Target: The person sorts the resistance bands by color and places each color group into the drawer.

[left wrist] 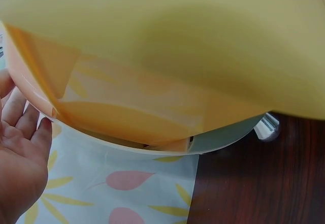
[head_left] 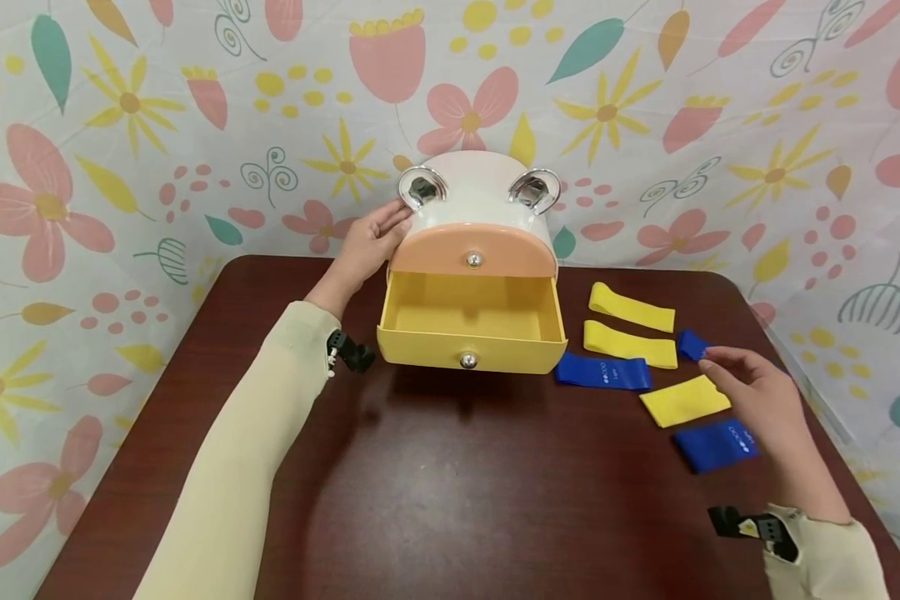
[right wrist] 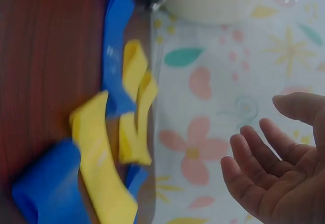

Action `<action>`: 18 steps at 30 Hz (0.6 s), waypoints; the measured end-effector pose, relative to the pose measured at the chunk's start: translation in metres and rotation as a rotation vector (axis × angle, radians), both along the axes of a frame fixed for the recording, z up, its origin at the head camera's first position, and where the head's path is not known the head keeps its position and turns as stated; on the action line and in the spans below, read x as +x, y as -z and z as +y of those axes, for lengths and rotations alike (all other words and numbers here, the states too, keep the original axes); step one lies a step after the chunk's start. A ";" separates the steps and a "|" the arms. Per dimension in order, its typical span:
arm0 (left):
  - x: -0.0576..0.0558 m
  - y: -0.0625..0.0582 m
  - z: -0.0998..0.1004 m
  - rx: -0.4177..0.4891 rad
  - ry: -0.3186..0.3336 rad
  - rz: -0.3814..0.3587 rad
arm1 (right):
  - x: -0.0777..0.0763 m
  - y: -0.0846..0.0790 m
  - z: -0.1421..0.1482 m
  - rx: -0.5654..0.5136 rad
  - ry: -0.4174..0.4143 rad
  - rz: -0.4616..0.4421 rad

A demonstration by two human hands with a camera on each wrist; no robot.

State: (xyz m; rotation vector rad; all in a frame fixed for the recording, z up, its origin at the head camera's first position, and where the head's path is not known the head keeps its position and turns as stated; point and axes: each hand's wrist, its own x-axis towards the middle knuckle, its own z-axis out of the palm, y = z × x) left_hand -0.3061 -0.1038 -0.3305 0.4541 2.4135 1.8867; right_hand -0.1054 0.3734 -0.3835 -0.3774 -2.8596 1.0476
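A white cabinet (head_left: 480, 187) with two silver eye-like rings stands at the back of the table. Its yellow lower drawer (head_left: 420, 347) is pulled out, while the orange upper drawer (head_left: 435, 252) is closed. My left hand (head_left: 363, 250) rests its fingers against the cabinet's left side. Over the right part of the table, my right hand (head_left: 768, 404) is held loosely with nothing in it, fingers slightly bent. Nearest to it lie a yellow resistance band (head_left: 686, 400), a folded blue band (head_left: 716, 446) and a small-looking blue band (head_left: 692, 344), partly hidden by the fingertips.
Two more yellow bands (head_left: 633, 308) and a printed blue band (head_left: 603, 372) lie right of the drawer. The dark wooden table (head_left: 435, 492) meets a flower-printed cloth (head_left: 270, 125) behind and at the sides. The pulled-out drawer overhangs the tabletop.
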 end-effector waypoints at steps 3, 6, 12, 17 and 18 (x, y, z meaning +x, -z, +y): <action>0.000 -0.001 -0.001 0.011 0.002 -0.010 | -0.004 0.003 0.017 0.026 -0.011 -0.021; 0.000 -0.001 -0.001 0.000 0.000 -0.010 | -0.007 0.005 0.032 0.028 -0.021 -0.065; -0.001 -0.001 -0.003 0.003 -0.011 -0.008 | -0.018 0.013 0.060 0.041 -0.045 -0.192; -0.001 -0.002 -0.003 -0.002 -0.009 -0.008 | -0.026 0.023 0.080 0.104 -0.072 -0.244; -0.001 -0.002 -0.003 -0.004 -0.009 -0.008 | -0.028 0.025 0.083 0.119 -0.081 -0.248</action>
